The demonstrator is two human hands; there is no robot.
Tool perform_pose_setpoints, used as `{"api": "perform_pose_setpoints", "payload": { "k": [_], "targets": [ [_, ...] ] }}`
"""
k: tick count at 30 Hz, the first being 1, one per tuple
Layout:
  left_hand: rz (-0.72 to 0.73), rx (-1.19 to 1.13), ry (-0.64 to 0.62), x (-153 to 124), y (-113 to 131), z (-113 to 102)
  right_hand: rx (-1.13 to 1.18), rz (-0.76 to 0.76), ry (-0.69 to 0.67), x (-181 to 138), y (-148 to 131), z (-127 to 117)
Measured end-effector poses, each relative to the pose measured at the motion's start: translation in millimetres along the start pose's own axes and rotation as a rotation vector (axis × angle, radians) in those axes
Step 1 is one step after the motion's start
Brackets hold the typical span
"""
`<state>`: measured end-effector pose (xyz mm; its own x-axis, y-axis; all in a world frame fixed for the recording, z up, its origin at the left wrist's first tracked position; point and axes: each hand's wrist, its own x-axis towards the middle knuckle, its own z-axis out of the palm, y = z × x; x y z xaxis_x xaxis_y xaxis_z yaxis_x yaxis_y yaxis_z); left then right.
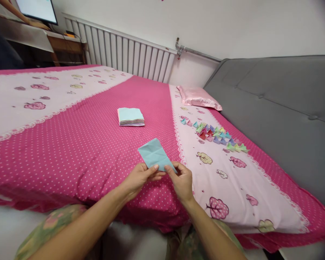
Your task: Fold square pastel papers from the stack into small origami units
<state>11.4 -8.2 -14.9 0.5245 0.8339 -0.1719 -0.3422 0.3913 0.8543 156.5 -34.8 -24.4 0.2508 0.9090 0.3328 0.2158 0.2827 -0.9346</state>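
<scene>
A light blue sheet of origami paper (155, 153) with crease lines is held up over the front part of the bed. My left hand (142, 177) pinches its lower edge, thumb on top and fingers beneath. At the lower right corner, my right hand (182, 178) grips the same paper between thumb and fingers. Beyond the hands lies a stack of square paper (131, 115), with a light blue sheet uppermost. Off to the right, several small folded paper pieces (215, 133) in many colours stand in a cluster.
The bed (83, 151) has a pink dotted cover with pale printed bands. A pink satin pillow (197, 97) lies near the grey padded headboard (273, 104). A radiator (124, 50) runs along the wall. At the upper left, another person's arm (21, 14) reaches over a desk with a monitor (39, 10).
</scene>
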Motion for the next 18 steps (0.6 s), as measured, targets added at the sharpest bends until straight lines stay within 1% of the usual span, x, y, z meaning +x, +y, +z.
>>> {"api": "perform_pose_setpoints", "payload": {
  "k": [3,5,9,13,18],
  "targets": [
    [-0.001,-0.008,0.033,0.1,0.9,0.1,0.052,0.057,0.073,-0.3,2.7,1.2],
    [0.000,-0.007,0.058,0.4,1.4,-0.2,0.100,0.076,0.081,-0.4,4.1,2.2],
    [-0.001,-0.020,0.078,1.4,2.1,-1.1,0.195,0.120,0.067,0.3,6.0,3.1],
    [-0.019,-0.049,0.124,3.0,3.6,-2.7,0.308,0.200,-0.002,1.7,6.2,2.8],
    [-0.034,-0.064,0.160,4.0,6.3,-3.4,0.334,0.234,-0.002,3.2,5.4,2.2]
  ]
}}
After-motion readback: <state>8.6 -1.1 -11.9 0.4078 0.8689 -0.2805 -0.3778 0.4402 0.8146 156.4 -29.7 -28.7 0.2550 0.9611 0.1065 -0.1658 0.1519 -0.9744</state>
